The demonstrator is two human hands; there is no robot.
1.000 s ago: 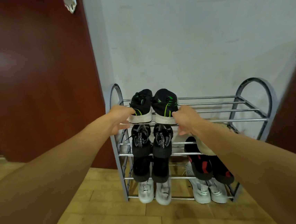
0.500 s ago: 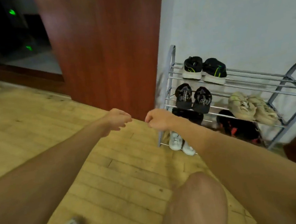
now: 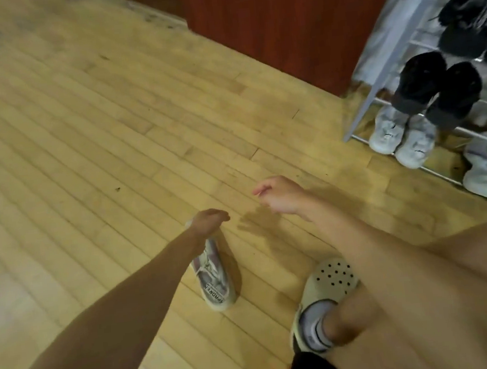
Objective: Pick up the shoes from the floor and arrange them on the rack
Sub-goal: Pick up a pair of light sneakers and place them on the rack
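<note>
A white and pink sneaker (image 3: 214, 276) lies on the wooden floor in front of me. My left hand (image 3: 210, 221) is down over its far end with fingers curled; the hand hides any grip. To its right, my right hand (image 3: 279, 195) hovers above the floor with loosely curled fingers and holds nothing. The grey metal shoe rack (image 3: 375, 88) stands at the right edge. It carries black shoes (image 3: 435, 88) on its middle shelves and white sneakers (image 3: 401, 136) at the bottom.
A red-brown wooden panel (image 3: 279, 17) stands beside the rack at the top. My right foot in a cream clog (image 3: 331, 277) and white sock stands on the floor near the sneaker. Bare floorboards (image 3: 82, 125) stretch to the left.
Both hands left the black shoes on the rack's top shelf and came away. My view swung down and left to the floor, and my left hand dropped onto the sneaker.
</note>
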